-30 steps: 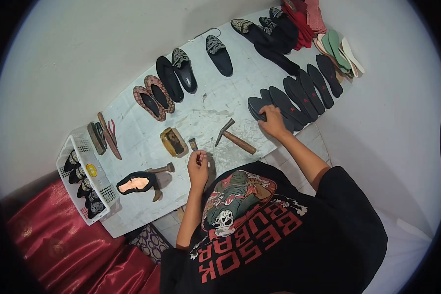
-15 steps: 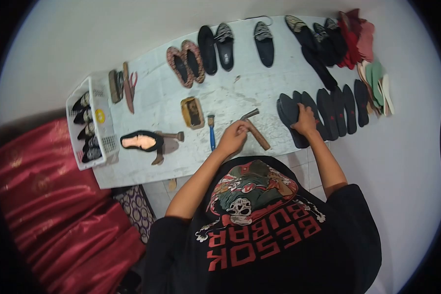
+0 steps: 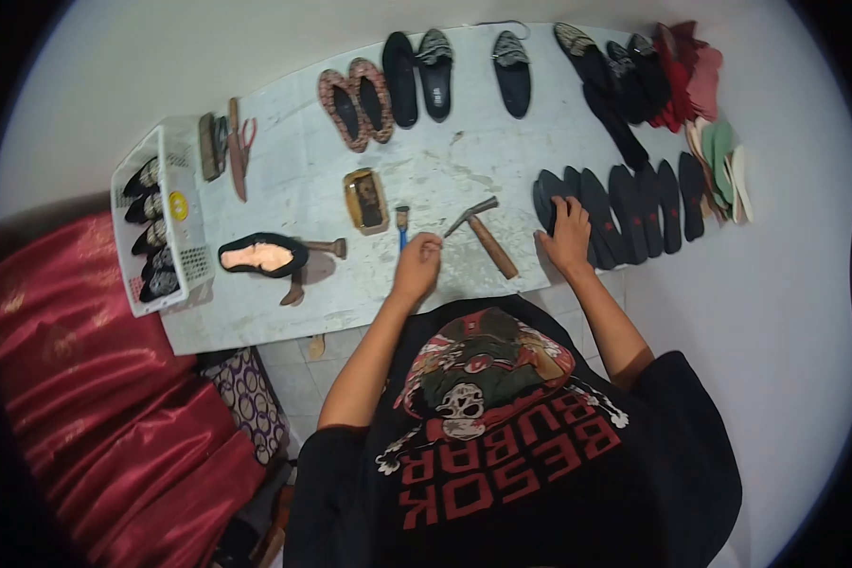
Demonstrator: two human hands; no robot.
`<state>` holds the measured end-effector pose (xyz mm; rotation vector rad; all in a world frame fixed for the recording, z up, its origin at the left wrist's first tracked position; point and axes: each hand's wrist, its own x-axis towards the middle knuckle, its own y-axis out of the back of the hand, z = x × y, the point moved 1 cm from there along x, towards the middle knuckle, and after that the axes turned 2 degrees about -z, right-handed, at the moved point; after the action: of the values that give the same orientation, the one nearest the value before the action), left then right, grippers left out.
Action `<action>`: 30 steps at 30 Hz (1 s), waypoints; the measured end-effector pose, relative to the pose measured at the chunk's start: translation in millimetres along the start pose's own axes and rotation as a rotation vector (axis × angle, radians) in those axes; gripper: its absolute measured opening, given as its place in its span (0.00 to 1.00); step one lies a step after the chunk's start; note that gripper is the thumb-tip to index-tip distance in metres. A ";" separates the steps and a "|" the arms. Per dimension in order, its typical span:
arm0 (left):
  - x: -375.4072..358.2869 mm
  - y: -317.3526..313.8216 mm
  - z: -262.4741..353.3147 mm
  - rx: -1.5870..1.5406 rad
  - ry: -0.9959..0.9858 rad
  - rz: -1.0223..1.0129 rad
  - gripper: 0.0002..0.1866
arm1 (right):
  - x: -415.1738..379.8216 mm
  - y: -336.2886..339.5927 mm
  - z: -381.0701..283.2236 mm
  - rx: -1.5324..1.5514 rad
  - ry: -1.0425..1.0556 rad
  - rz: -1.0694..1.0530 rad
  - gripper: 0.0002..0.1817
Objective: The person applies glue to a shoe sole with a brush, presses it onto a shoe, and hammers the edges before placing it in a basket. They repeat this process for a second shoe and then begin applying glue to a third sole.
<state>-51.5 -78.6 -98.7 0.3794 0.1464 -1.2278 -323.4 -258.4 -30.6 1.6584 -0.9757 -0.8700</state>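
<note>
My left hand (image 3: pixel 418 263) is loosely curled with nothing visible in it. It lies between a blue-handled brush (image 3: pixel 402 217), whose lower handle it covers, and a hammer (image 3: pixel 492 248) with a wooden handle. The hammer's pointed head end lies close to my fingertips. At the right, my right hand (image 3: pixel 567 239) is on the leftmost black shoe soles (image 3: pixel 543 197), fingers over the top and thumb at the near left edge. My palm hides part of them. More black soles (image 3: pixel 649 213) stand in a row beside it.
An upturned shoe (image 3: pixel 260 256) sits on a metal shoe anvil at the left, near a white basket (image 3: pixel 197 248) of shoes. A glue tray (image 3: pixel 366 201) lies mid-table. Finished shoes (image 3: pixel 435 76) line the back; a knife (image 3: pixel 237 161) and pliers (image 3: pixel 248 134) lie back left.
My left hand has let go of the hammer and moved left toward the brush. My right hand has shifted slightly left over the soles. The whole view has shifted a little.
</note>
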 end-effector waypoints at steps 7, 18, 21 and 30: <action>27.1 -36.2 31.7 -0.059 -0.063 -0.151 0.09 | 19.5 8.3 64.7 0.197 -0.124 -0.246 0.51; 87.2 -126.5 86.7 -0.676 0.386 -0.453 0.41 | 17.6 43.6 -4.8 0.696 -0.084 0.062 0.32; 79.1 -108.8 93.9 -1.083 0.345 -0.510 0.43 | 3.5 29.5 -57.4 0.833 0.101 -0.140 0.37; 29.8 -6.3 48.6 -1.504 0.353 -0.708 0.48 | -13.2 -3.4 -80.0 0.630 0.278 0.029 0.18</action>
<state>-52.0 -124.4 -64.1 -0.8537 1.4929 -1.3678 -257.4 -215.0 -12.0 2.2128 -1.1391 -0.2986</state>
